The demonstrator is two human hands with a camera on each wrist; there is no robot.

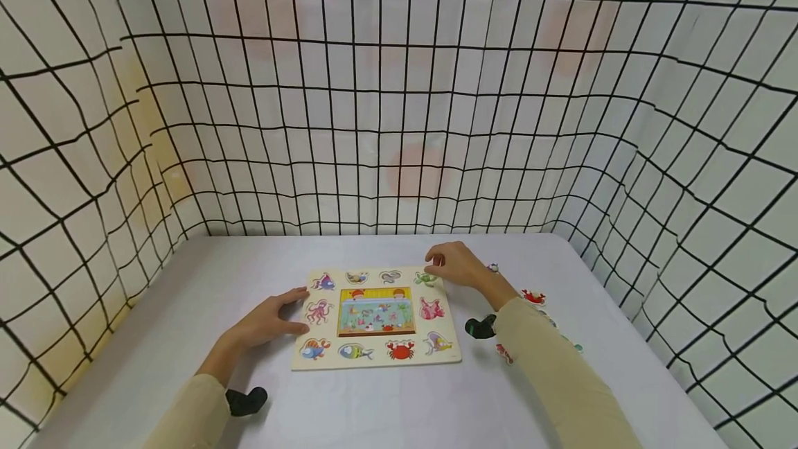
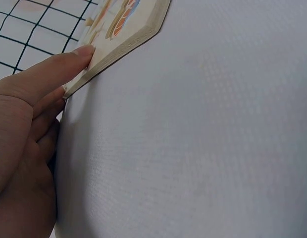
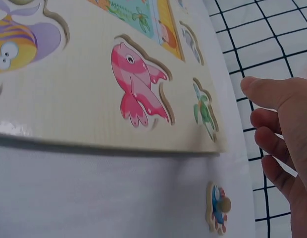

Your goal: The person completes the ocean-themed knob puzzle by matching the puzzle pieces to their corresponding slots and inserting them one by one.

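Observation:
A pale wooden puzzle board lies flat on the table, with sea animal pictures around a central aquarium scene. My left hand rests against its left edge, thumb and fingers spread apart. In the left wrist view the thumb touches the board's side near a corner. Over the far right corner hovers my right hand, fingers loosely bent. Nothing shows between those fingers in the right wrist view. Close to this hand lie the green turtle picture and the pink fish picture, set in outlined recesses.
Right of the board lie several loose pieces, among them a red crab and a red piece; the right sleeve partly covers others. A blue and red knobbed piece sits beyond the board's edge. Black wire mesh surrounds the table.

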